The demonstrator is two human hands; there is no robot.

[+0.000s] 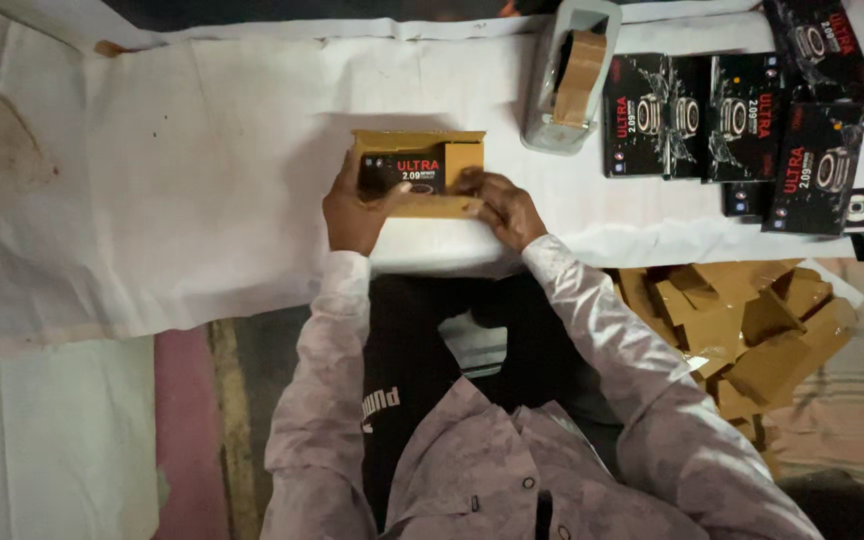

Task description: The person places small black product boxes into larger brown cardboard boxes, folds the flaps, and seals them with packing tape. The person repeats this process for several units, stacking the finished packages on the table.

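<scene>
Brown cardboard carton (419,175) sits on white table sheet (202,180), small black product box (402,172) inside. Your left hand (354,212) grips its side; right hand (504,207) pinches the flap. Uneven pressure may crease that flap.

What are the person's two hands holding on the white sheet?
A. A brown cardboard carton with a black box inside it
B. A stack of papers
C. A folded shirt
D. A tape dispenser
A: the left hand and right hand grip an open brown carton with a black box in it; the tape dispenser stands apart, untouched.
</scene>
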